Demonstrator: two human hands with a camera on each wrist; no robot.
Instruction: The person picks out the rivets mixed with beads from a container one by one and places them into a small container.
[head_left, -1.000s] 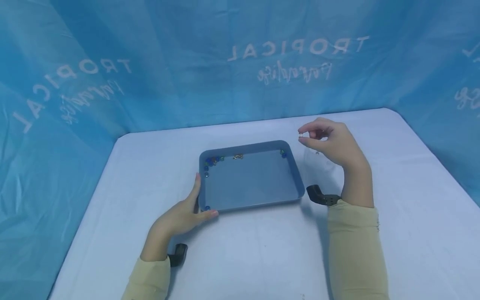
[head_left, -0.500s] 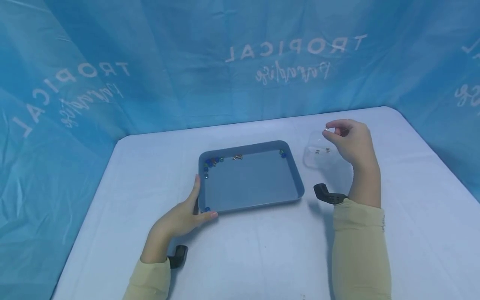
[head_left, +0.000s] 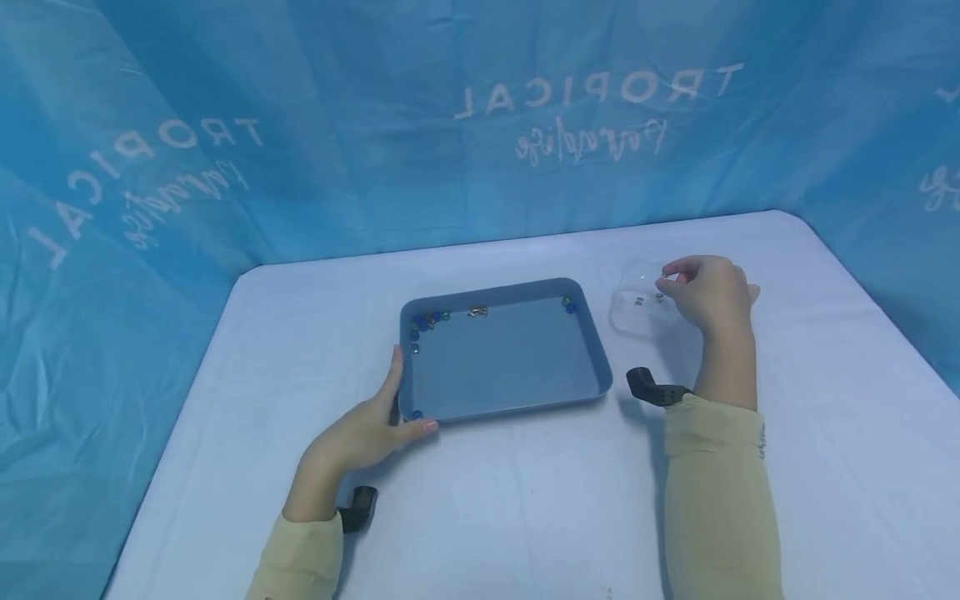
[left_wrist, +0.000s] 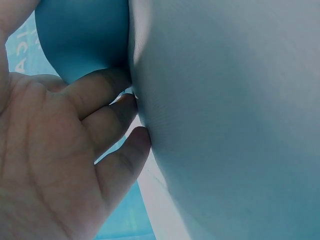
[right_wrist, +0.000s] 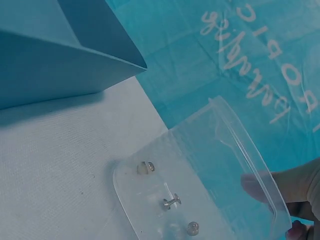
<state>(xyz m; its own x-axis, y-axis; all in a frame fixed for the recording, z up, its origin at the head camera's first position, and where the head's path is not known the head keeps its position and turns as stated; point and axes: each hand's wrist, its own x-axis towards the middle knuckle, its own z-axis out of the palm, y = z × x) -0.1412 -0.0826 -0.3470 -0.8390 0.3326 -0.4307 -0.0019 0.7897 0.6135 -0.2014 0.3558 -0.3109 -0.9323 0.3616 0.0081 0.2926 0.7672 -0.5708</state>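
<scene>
My left hand point(head_left: 367, 433) grips the near left corner of a shallow blue-grey tray point(head_left: 517, 410), its thumb along the front edge and fingers along the left side. In the left wrist view, bent fingers point(left_wrist: 100, 95) lie against the tray wall point(left_wrist: 82, 37). My right hand point(head_left: 712, 292) is over a clear plastic container point(head_left: 630, 325), with a tiny metal stud point(head_left: 664, 276) pinched between thumb and index fingertips. In the right wrist view the thumb point(right_wrist: 255, 186) shows through the container's wall near the rim. Inside are small shiny metal studs point(right_wrist: 171, 201), one with a disc at each end.
Blue and green beads point(head_left: 423, 323) cluster in the tray's far left corner, with gold-coloured pieces point(head_left: 477, 312) along its back wall. Two more beads point(head_left: 568, 305) sit at its far right. A white cloth point(head_left: 495, 508) covers the table, and a blue printed curtain point(head_left: 480, 183) hangs behind.
My right hand has moved right, carrying the stud from beside the tray to over the clear container, then lowered toward it. The left hand and the tray have stayed in place.
</scene>
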